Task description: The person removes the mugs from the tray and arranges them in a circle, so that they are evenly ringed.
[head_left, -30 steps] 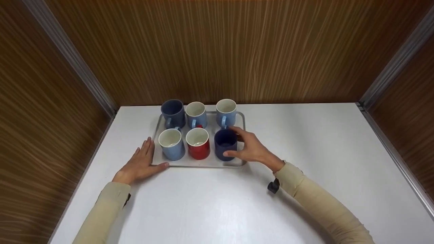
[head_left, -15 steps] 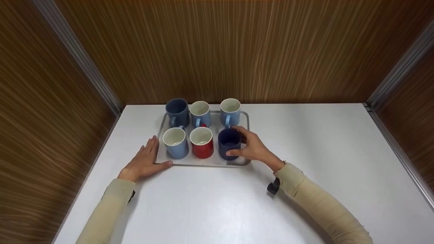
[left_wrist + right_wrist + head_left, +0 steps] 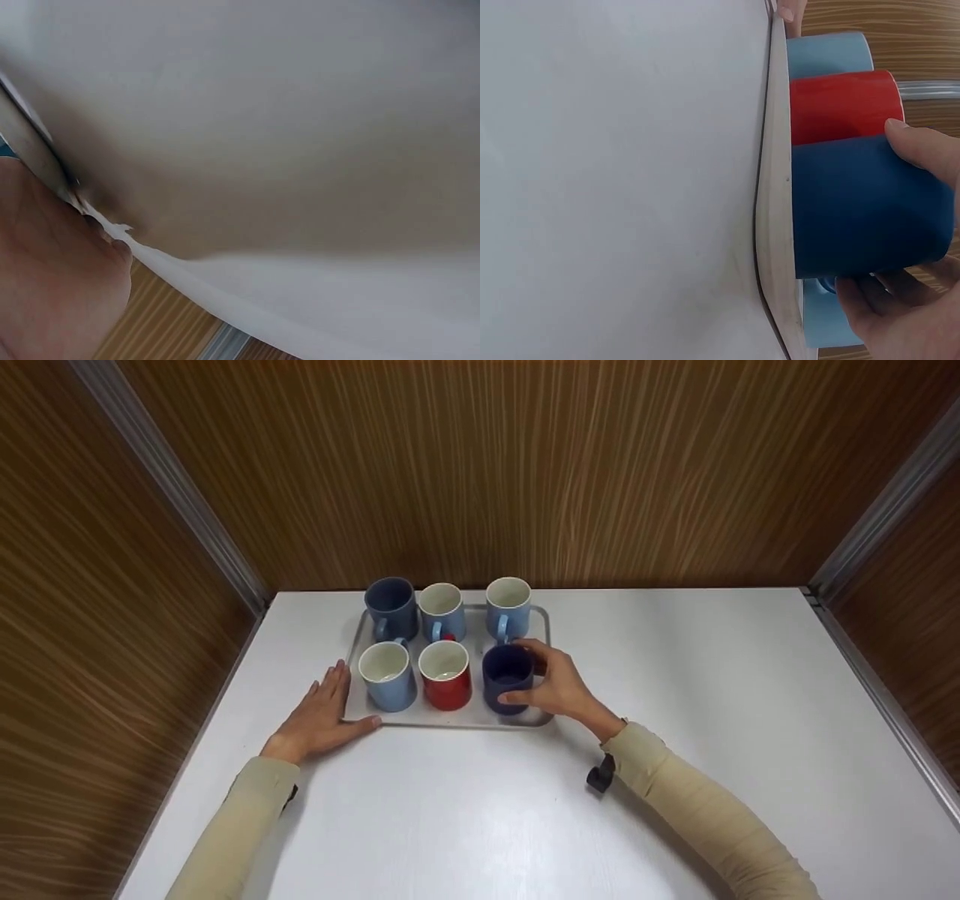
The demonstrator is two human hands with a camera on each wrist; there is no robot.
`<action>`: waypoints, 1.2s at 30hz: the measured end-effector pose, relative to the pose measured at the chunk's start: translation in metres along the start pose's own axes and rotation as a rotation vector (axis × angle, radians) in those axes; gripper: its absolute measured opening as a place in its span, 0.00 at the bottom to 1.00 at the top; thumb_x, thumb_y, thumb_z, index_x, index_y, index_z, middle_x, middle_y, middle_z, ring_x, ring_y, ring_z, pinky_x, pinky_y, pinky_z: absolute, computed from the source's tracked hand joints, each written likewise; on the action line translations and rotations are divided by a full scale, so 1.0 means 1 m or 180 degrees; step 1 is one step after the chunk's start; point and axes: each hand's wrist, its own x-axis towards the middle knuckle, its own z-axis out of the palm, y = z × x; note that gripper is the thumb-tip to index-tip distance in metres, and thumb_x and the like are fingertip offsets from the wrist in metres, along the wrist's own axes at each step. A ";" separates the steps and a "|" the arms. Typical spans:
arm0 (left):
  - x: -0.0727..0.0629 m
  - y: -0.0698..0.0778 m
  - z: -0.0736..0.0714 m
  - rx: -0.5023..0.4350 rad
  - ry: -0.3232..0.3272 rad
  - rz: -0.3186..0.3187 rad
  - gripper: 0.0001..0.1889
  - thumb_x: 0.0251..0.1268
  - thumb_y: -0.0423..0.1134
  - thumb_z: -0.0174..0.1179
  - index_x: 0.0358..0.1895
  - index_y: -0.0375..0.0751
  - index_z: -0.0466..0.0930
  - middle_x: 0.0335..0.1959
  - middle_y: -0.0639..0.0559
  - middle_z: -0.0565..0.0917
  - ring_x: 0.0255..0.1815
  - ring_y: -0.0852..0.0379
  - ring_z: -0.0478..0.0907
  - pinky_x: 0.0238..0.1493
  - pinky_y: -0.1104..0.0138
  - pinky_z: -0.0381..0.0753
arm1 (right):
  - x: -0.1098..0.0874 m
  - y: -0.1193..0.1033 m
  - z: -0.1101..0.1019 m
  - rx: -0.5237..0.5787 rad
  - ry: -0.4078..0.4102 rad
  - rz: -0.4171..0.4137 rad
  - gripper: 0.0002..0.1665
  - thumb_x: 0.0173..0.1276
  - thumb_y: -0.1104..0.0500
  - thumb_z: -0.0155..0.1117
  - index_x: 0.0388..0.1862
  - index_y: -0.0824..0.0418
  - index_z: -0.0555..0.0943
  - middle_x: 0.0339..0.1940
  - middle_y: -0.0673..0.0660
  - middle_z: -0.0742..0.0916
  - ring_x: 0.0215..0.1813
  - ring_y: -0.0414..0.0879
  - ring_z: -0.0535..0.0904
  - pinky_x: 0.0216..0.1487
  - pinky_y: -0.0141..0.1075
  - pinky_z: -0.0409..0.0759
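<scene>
My right hand (image 3: 553,684) holds the dark navy mug (image 3: 501,701) at the front right of a pale tray (image 3: 480,718). In the right wrist view the thumb (image 3: 922,146) lies near the rim and the fingers (image 3: 877,304) curl round the other side. The mug stands upright on the tray. My left hand (image 3: 315,720) touches the tray's front left corner, with straight fingers along the left side and the thumb out along the front edge. A red mug (image 3: 448,692) stands in the front middle, a light blue mug (image 3: 393,694) at the front left.
Behind them on the tray stand a grey-blue mug (image 3: 401,619) and two light blue mugs, one in the middle (image 3: 448,624) and one at the right (image 3: 514,621). A wood-grain panel (image 3: 525,472) rises behind the white table (image 3: 690,675), with more panels at both sides.
The head view has shifted slightly, so tray and table appear a little farther right. Both hands keep their places at the tray and the navy mug.
</scene>
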 end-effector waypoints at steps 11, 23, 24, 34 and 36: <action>0.006 0.002 0.002 0.0023 -0.0053 -0.0040 0.67 0.65 0.83 0.51 0.88 0.36 0.33 0.90 0.40 0.34 0.91 0.41 0.33 0.90 0.45 0.37 | -0.003 0.000 -0.006 0.0047 0.0105 -0.0009 0.57 0.47 0.56 0.93 0.76 0.64 0.75 0.66 0.60 0.86 0.65 0.55 0.85 0.71 0.52 0.82; 0.005 -0.004 0.003 0.0036 -0.0024 -0.0078 0.68 0.65 0.85 0.49 0.88 0.37 0.32 0.90 0.39 0.34 0.91 0.39 0.33 0.89 0.44 0.37 | -0.001 -0.012 -0.037 0.0035 0.0207 -0.0024 0.55 0.49 0.56 0.92 0.76 0.62 0.76 0.67 0.61 0.86 0.66 0.57 0.85 0.70 0.52 0.83; 0.005 -0.004 0.003 0.0035 -0.0025 -0.0086 0.68 0.64 0.85 0.49 0.88 0.37 0.32 0.90 0.39 0.34 0.91 0.39 0.33 0.89 0.43 0.37 | 0.000 -0.012 -0.040 0.0036 0.0225 -0.0022 0.55 0.49 0.57 0.92 0.76 0.61 0.76 0.67 0.61 0.86 0.66 0.57 0.85 0.70 0.52 0.83; 0.005 -0.001 0.002 0.0006 -0.0022 -0.0085 0.68 0.65 0.84 0.49 0.88 0.37 0.32 0.90 0.40 0.35 0.91 0.39 0.33 0.89 0.44 0.38 | 0.001 -0.006 -0.085 -0.0122 0.0558 0.0214 0.55 0.49 0.56 0.92 0.76 0.60 0.76 0.66 0.61 0.86 0.62 0.57 0.86 0.65 0.44 0.85; 0.005 0.000 0.001 0.0029 -0.0019 -0.0059 0.67 0.65 0.84 0.49 0.88 0.36 0.33 0.90 0.39 0.35 0.91 0.40 0.34 0.89 0.44 0.38 | 0.001 -0.002 -0.093 -0.0153 0.0629 0.0226 0.55 0.49 0.56 0.92 0.76 0.60 0.76 0.66 0.61 0.86 0.62 0.56 0.86 0.62 0.36 0.84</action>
